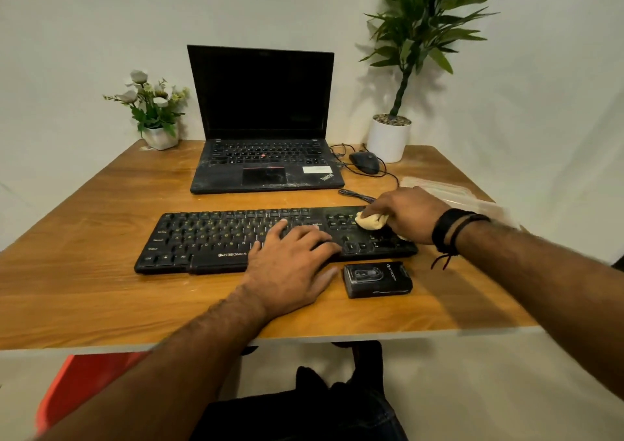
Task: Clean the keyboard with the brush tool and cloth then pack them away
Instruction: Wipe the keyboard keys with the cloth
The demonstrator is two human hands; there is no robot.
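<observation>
- While I look down over the wooden tabletop point(101, 204), I find a small white pot of white artificial flowers point(153, 113) at its far-left corner, about eleven o'clock.
- At twelve o'clock a black laptop point(265, 126) stands open with its screen dark.
- Just nearer to me, the black full-size keyboard point(209, 238) lies across the middle of the table, its long side parallel to the near edge.
- I see my left hand point(290, 265) flat on the keyboard's centre-right, fingers spread wide and holding nothing, thumb on the wood beside the front edge.
- At five o'clock from that hand, a small black rectangular case point(377, 279) sits on the table just in front of the keyboard; what it holds I cannot tell.
- My right hand point(410, 213), black bands on the wrist, is closed around a bunched cream cloth point(369, 221) pressed onto the keyboard's right end, near the number keys.
- A black wired mouse point(364, 162) lies at one o'clock, right of the laptop.
- Behind it a tall green plant in a white pot point(388, 140) fills the far-right corner.
</observation>
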